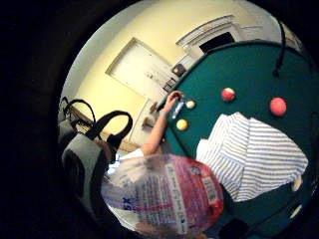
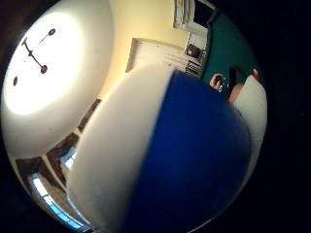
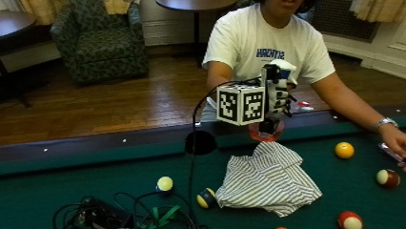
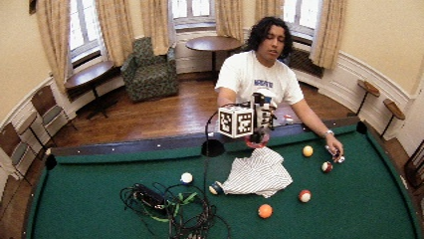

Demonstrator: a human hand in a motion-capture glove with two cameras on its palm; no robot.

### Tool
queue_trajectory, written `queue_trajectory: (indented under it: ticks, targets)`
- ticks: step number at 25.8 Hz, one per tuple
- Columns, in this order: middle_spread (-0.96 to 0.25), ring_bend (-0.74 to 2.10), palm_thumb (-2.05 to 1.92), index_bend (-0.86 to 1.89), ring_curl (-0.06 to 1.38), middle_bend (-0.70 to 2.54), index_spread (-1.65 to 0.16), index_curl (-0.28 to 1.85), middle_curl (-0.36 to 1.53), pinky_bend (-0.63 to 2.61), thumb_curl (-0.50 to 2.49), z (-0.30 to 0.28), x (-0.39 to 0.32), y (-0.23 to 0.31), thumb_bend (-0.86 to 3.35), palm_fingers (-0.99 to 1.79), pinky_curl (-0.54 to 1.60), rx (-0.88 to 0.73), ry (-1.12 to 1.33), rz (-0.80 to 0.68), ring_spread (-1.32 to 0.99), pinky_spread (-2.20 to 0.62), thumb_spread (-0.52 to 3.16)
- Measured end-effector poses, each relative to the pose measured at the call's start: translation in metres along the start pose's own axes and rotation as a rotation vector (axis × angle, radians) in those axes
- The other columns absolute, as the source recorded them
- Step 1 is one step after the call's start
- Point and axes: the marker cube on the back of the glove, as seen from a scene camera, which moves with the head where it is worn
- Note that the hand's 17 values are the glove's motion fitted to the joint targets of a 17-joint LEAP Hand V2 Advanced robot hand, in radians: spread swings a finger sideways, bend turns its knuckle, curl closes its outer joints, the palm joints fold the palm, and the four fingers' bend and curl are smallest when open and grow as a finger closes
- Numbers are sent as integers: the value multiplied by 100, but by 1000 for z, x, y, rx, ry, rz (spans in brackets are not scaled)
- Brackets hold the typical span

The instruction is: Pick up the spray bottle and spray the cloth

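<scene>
We see the right hand point(image 3: 277, 98) raised at the centre of the outside view, its fingers curled round the bottle point(image 3: 268, 130), which hangs upright in the air above the far edge of the cloth point(image 3: 269, 180) and is not touching it. The bottle's white and blue head shows at the top of the hand, and its clear body with a reddish base shows below; the hand and its gear cover the middle, so we cannot see the trigger. In the little-finger palm view the bottle's label point(image 1: 169, 194) fills the lower middle of the frame with pink, white and blue panels; lines of small print run across it, but we can only make out large letters that look like "SX" at its lower left. The thumb-side view is almost wholly filled by the white and blue head point(image 2: 160, 155). The striped cloth lies crumpled on the green tabletop point(image 3: 76, 186) at lower centre, with open felt to its left and right. A dark striped ball point(image 3: 206, 198) touches the cloth's left corner, and a pale ball point(image 3: 164, 183) sits left of that. Cables point(image 3: 120, 214) pile at lower left. At the right edge the bare hand point(image 3: 394, 143) rests on the felt near a yellow ball point(image 3: 344, 150); it is partly cut off. The person's white shirt carries dark blue lettering that we cannot read.
</scene>
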Motion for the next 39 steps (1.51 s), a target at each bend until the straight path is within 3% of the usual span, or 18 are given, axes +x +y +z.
queue_trajectory:
  ticks: [24,39]
  targets:
    - [-23,69,85,29,46,62,-27,58,52,41,80,161,95,-92,-4,139,38,30,-41,51,-21,-30,34]
    - [-23,69,85,29,46,61,-27,58,52,41,80,205,147,-109,-4,139,38,197,9,70,-21,-30,34]
